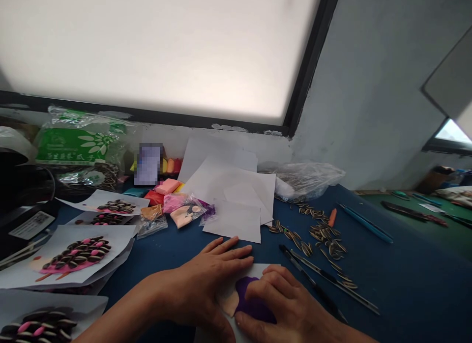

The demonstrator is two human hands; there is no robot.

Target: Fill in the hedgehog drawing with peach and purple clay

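Note:
A sheet of white paper (257, 270) lies at the table's front, partly under both hands. On it sits a flat purple piece of modelling clay (254, 307), with a cream-coloured piece of clay (229, 303) touching its left side. My left hand (195, 281) rests flat on the paper's left part, fingers stretched out and holding nothing. Curled over the purple clay, my right hand (291, 299) presses it with bent fingers, its thumb at the near edge. The fingers cover part of the clay.
Left stand finished seed-and-clay pictures (83, 254). Behind are clay packets (180, 205), blank paper (236, 220) and a green seed bag (77, 141). To the right lie pens (313, 279), loose sunflower seeds (326, 232), an orange clay stick (332, 217) and blue tweezers (365, 223).

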